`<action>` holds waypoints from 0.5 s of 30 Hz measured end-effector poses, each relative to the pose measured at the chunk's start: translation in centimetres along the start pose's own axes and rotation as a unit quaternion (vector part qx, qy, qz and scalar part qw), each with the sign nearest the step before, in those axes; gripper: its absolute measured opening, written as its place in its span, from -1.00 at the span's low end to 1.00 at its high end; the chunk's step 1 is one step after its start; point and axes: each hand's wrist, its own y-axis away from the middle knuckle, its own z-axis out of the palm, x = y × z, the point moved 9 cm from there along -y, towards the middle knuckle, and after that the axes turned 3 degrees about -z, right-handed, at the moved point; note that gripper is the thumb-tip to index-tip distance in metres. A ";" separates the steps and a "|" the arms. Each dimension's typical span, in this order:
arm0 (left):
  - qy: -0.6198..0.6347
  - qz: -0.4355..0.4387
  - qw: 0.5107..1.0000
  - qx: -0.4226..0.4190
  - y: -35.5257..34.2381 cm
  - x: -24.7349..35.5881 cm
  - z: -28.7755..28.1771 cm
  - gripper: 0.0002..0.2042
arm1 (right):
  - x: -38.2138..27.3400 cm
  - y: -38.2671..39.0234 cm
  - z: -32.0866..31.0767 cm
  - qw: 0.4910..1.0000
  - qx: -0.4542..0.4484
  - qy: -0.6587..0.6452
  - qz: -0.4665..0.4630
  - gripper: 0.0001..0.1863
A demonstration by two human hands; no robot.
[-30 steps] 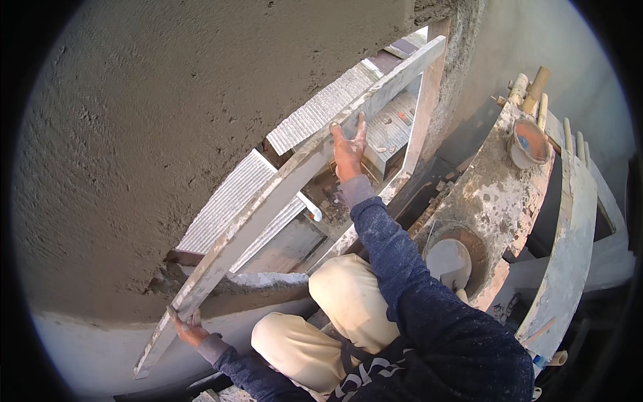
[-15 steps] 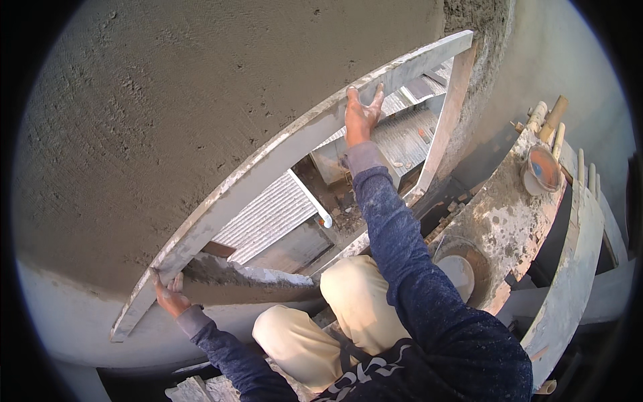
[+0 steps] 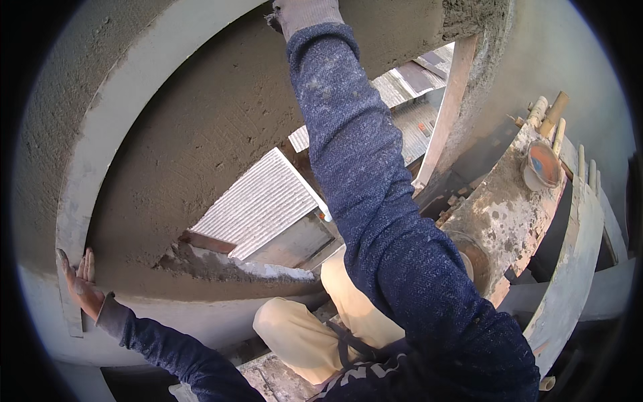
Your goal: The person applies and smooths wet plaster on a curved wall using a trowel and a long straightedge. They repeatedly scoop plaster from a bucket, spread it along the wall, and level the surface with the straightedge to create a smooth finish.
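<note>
A long, flat grey straightedge board (image 3: 100,134) lies against the wet grey plaster wall (image 3: 194,134), bowed by the lens. My left hand (image 3: 82,285) holds it near its lower end, thumb over one side and fingers along the other. My right arm (image 3: 355,147) reaches up past the top edge of the picture. Only its grey cuff (image 3: 305,15) shows there; the hand and whatever it touches are out of sight. Below the board, a framed window opening has a wooden side post (image 3: 450,110).
Corrugated roofing (image 3: 261,201) shows through the opening. To the right, a mortar-stained scaffold plank (image 3: 509,221) carries a bucket (image 3: 542,164), and a second bucket (image 3: 479,258) is partly behind my arm. Bamboo poles (image 3: 553,117) and a curved-looking plank (image 3: 562,288) stand beyond. My knees (image 3: 288,335) are bent below.
The board has moved up and left from the window's upper edge onto the plaster. Both arms have risen with it, the right one out of the picture, uncovering more wall.
</note>
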 end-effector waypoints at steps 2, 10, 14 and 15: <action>0.001 -0.091 0.993 0.078 1.6 -2.9 2.0 -0.48 | 2.8 -1.0 -0.5 0.999 0.039 0.011 -0.026 -0.14; 0.017 -0.186 0.974 0.126 13.9 -17.3 3.0 -0.33 | 24.9 11.3 -10.7 0.977 -0.033 -0.091 0.188 -0.07; 0.046 -0.220 0.962 0.154 14.9 -19.8 2.8 -0.35 | 27.0 11.7 -11.9 0.977 -0.027 -0.087 0.191 -0.13; 0.048 -0.228 0.961 0.152 15.2 -19.8 3.2 -0.36 | 26.9 11.7 -12.0 0.978 -0.023 -0.090 0.186 -0.15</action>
